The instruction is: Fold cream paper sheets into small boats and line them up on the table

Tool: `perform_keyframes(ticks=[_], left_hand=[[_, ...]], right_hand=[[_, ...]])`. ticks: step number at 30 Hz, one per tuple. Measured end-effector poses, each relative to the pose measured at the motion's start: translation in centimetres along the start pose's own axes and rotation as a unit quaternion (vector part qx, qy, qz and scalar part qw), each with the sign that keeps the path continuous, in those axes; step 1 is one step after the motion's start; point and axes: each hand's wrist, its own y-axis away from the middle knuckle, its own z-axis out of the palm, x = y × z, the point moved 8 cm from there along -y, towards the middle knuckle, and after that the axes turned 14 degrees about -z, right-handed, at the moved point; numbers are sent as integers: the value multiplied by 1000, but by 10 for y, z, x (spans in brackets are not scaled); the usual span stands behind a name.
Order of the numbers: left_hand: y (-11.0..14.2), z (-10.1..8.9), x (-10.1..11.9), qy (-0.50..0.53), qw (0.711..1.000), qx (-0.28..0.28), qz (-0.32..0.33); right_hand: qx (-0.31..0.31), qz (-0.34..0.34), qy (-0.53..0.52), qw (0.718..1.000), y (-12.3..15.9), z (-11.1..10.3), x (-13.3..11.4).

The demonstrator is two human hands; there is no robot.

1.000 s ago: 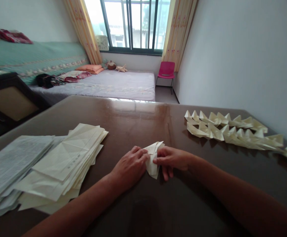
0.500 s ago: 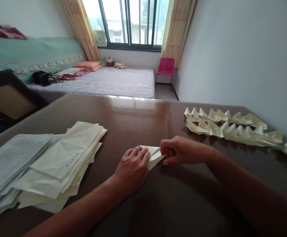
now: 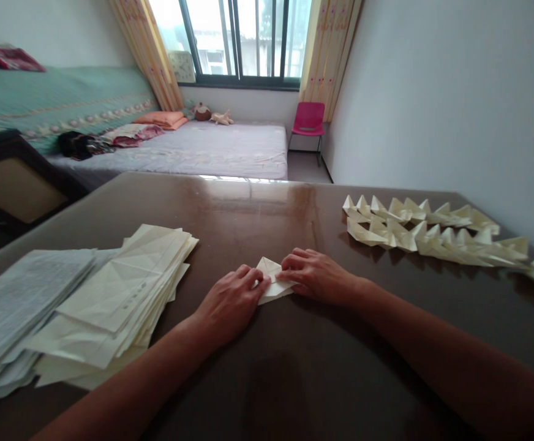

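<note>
"Where is your paper lying?"

"The folded paper (image 3: pixel 275 290) is lying on the worktop (image 3: pixel 244 223) in front of me, between my hands, its peak pointing away from me and a flap spreading along the near side."

"And what are the hands doing?"

"My left hand (image 3: pixel 228 301) is gripping the left side, thumb on top. My right hand (image 3: pixel 321 277) is pinching the right side, fingers bunching over the edge. What the fingertips are doing underneath, I can't tell."

"Which step are you on?"

"I'm partway through a fold, I'd judge, lining up the near flap against the peak. Creased sheets (image 3: pixel 104 288) are lying to my left, just beside some printed sheets (image 3: pixel 30 288), and folded pieces (image 3: pixel 455 247) are standing in rough rows to my right."

"What is the next move calling for?"

"To my mind, it's calling for flush layers and firm, even pressure along the crease, or the flap may be springing open."
</note>
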Motion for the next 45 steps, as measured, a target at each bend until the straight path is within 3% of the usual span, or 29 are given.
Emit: perform_keyframes(ticks=[10, 16, 22, 29, 35, 38, 40, 42, 45], left_hand=[[6, -2, -14, 47, 997, -47, -51], [4, 0, -28, 130, 987, -41, -89], [-2, 9, -47, 235, 960, -41, -147], [-3, 15, -46, 175, 969, -27, -175], [-5, 19, -38, 35, 987, -14, -159], [-2, 9, -31, -33, 989, 37, -140], [1, 3, -17, -53, 992, 66, -89], [4, 2, 0, -48, 997, 58, -29], [6, 8, 11, -43, 999, 18, -9]], right_hand=[[73, -2, -170, 983, 10, -1, 23], [96, 92, -202, 970, 11, 8, 38], [93, 203, -202, 954, 14, 13, 46], [52, 271, -85, 957, 13, 13, 47], [5, 284, -54, 957, 9, 12, 45], [-9, 284, -46, 958, 8, 11, 43], [-11, 280, -42, 959, 7, 9, 40], [-11, 277, -39, 960, 6, 9, 39], [-11, 274, -34, 961, 6, 8, 39]])
